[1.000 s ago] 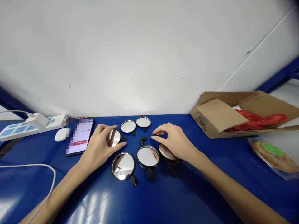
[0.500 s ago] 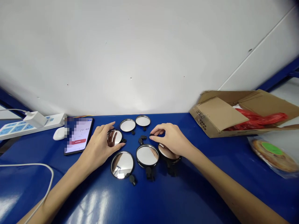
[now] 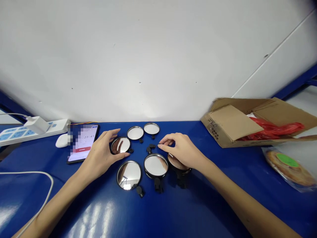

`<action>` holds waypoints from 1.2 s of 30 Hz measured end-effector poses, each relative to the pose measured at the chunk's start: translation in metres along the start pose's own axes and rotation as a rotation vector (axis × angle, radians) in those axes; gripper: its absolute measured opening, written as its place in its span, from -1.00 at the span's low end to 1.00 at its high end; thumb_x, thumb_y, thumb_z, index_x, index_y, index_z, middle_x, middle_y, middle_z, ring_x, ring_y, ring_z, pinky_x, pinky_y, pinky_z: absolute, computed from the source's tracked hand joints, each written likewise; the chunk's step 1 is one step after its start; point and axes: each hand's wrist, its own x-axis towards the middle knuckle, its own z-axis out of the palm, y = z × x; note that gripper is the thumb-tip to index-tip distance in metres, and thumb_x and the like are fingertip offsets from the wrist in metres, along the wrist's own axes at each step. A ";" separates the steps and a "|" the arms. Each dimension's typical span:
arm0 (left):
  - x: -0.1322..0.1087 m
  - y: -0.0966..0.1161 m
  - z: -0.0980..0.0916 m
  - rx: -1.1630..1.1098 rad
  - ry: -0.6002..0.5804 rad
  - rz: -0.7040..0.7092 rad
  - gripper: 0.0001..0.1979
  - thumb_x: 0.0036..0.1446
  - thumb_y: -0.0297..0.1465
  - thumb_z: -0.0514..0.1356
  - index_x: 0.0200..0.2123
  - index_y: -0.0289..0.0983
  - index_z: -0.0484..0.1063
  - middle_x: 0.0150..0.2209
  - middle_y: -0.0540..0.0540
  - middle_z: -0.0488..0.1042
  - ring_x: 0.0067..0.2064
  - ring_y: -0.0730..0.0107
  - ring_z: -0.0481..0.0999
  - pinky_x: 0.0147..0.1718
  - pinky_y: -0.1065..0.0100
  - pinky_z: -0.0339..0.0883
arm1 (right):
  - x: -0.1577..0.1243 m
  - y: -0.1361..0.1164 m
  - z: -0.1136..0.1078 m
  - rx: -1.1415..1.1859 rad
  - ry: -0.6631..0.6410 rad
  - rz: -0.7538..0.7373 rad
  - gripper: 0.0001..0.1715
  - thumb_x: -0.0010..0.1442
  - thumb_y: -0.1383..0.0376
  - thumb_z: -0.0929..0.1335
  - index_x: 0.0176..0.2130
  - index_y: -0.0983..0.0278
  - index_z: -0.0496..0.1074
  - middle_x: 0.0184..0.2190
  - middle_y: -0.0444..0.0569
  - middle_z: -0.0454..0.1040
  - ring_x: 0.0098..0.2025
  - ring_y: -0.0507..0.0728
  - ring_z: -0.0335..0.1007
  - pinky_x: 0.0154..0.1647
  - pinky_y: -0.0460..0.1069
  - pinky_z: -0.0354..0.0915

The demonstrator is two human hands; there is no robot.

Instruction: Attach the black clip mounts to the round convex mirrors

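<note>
My left hand (image 3: 102,152) curves around a small round mirror (image 3: 120,145) lying on the blue table. Its fingers are apart, the thumb at the mirror's lower rim and the fingertips beyond the upper left. My right hand (image 3: 179,148) is closed in a pinch beside a black joint piece (image 3: 150,148); what the fingertips hold, if anything, is too small to make out. Under that hand lies a partly covered mirror (image 3: 177,162). Nearer me are a mirror with a black clamp (image 3: 156,165) and another round mirror (image 3: 129,175). Two mirrors (image 3: 135,133) (image 3: 151,128) lie farther back.
A phone (image 3: 83,145) showing a timer, a white case (image 3: 62,140) and a power strip (image 3: 58,125) are at left. A white cable (image 3: 48,195) crosses my left forearm. An open cardboard box (image 3: 224,129) and a wrapped round pastry (image 3: 289,168) are at right.
My left hand has shifted slightly left, uncovering more of the mirror beside it. My right hand stays in nearly the same spot with its fingers pinched.
</note>
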 end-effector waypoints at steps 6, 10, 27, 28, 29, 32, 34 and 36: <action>-0.002 -0.003 -0.002 -0.021 0.006 -0.011 -0.13 0.10 -0.03 0.60 0.38 -0.10 0.40 0.32 -0.22 0.59 0.31 -0.18 0.66 0.32 -0.21 0.57 | -0.002 -0.004 -0.001 0.036 -0.020 0.023 -0.81 0.43 0.28 0.48 -0.19 0.13 0.77 -0.19 -0.10 0.80 -0.07 0.22 0.74 -0.04 0.05 0.52; -0.001 -0.002 -0.001 -0.031 0.017 -0.010 -0.13 0.10 -0.04 0.60 0.39 -0.10 0.38 0.29 -0.22 0.61 0.28 -0.17 0.68 0.33 -0.21 0.57 | -0.003 -0.006 0.000 0.053 -0.032 0.028 -0.81 0.43 0.29 0.48 -0.19 0.14 0.77 -0.20 -0.09 0.81 -0.08 0.22 0.75 -0.03 0.04 0.52; -0.002 -0.001 -0.002 0.006 0.014 0.000 -0.16 0.14 -0.06 0.59 0.38 -0.09 0.38 0.25 -0.21 0.60 0.25 -0.16 0.69 0.30 -0.22 0.59 | -0.005 -0.006 0.002 -0.009 0.008 0.014 -0.78 0.43 0.19 0.45 -0.06 0.10 0.76 -0.13 -0.04 0.79 0.02 0.32 0.69 0.10 0.18 0.43; -0.002 -0.001 -0.002 0.009 0.013 0.001 -0.16 0.15 -0.07 0.59 0.39 -0.10 0.38 0.25 -0.21 0.60 0.25 -0.15 0.69 0.30 -0.21 0.58 | -0.005 -0.005 0.002 -0.021 0.017 0.009 -0.78 0.44 0.19 0.45 -0.06 0.10 0.76 -0.14 -0.04 0.78 0.04 0.33 0.68 0.15 0.21 0.40; -0.002 0.000 -0.002 0.012 0.011 0.001 -0.16 0.15 -0.07 0.59 0.39 -0.10 0.37 0.26 -0.21 0.60 0.25 -0.15 0.69 0.30 -0.21 0.58 | -0.005 -0.005 0.002 -0.032 0.026 0.003 -0.78 0.45 0.19 0.44 -0.07 0.09 0.76 -0.15 -0.05 0.78 0.05 0.33 0.66 0.21 0.25 0.36; -0.003 0.001 -0.003 0.022 0.008 0.002 -0.16 0.16 -0.07 0.59 0.40 -0.09 0.36 0.25 -0.21 0.60 0.26 -0.15 0.68 0.30 -0.21 0.58 | -0.008 -0.004 0.000 -0.056 0.046 -0.021 -0.76 0.47 0.16 0.42 -0.15 0.09 0.74 -0.16 -0.07 0.77 0.00 0.31 0.64 0.31 0.31 0.22; -0.003 0.001 -0.003 0.028 0.006 0.003 -0.16 0.18 -0.06 0.58 0.41 -0.09 0.36 0.26 -0.21 0.60 0.27 -0.16 0.67 0.30 -0.21 0.58 | -0.011 -0.003 -0.002 -0.070 0.066 -0.028 -0.73 0.48 0.14 0.40 -0.16 0.08 0.73 -0.19 -0.07 0.76 -0.02 0.31 0.62 0.28 0.31 0.20; -0.003 0.002 -0.003 0.034 0.004 0.004 -0.17 0.19 -0.06 0.57 0.41 -0.09 0.36 0.26 -0.21 0.59 0.28 -0.16 0.67 0.30 -0.20 0.58 | -0.015 -0.002 -0.003 -0.080 0.094 -0.027 -0.73 0.48 0.13 0.39 -0.14 0.07 0.72 -0.20 -0.07 0.74 -0.03 0.31 0.59 0.23 0.29 0.20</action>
